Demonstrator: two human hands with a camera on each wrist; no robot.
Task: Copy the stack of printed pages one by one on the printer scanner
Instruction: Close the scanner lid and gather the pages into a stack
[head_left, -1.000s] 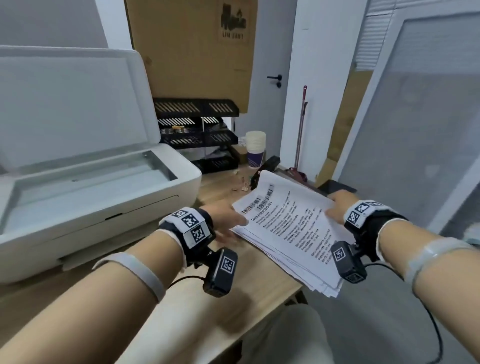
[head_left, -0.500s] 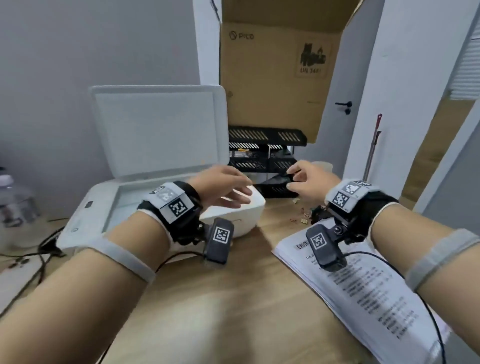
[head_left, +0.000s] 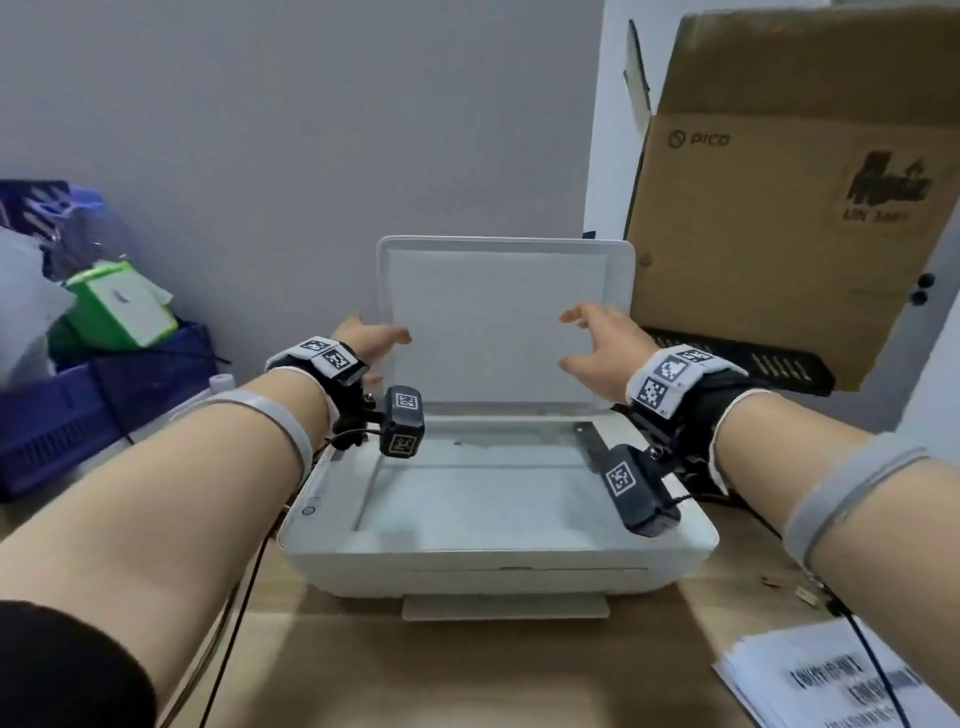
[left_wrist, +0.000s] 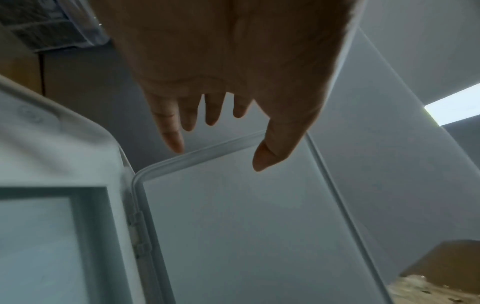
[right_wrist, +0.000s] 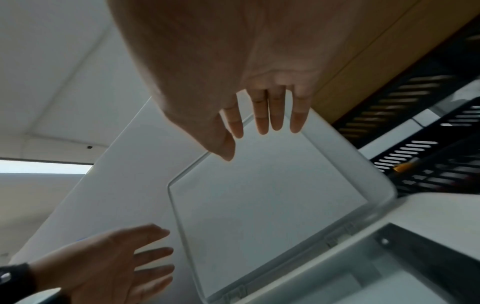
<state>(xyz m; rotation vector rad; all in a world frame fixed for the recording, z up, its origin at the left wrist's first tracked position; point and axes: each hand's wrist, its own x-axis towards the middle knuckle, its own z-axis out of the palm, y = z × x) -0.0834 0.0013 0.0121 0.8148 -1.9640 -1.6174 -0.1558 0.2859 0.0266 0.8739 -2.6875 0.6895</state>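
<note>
Above the printer (head_left: 498, 530), raised lid (head_left: 498, 322) at 12 o'clock; left hand (head_left: 370, 340) and right hand (head_left: 597, 345) spread, holding nothing; stack of printed pages (head_left: 810, 680) at 4 o'clock.

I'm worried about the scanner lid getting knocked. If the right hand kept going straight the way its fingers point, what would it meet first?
Most likely the inner face of the raised white plastic scanner lid: the right hand, fingers spread and holding nothing, points at its right half. How far short it is cannot be judged.

Even soft indoor light; wrist views dim, hands backlit, motion-blurred; wide-angle bending at edges.
</note>
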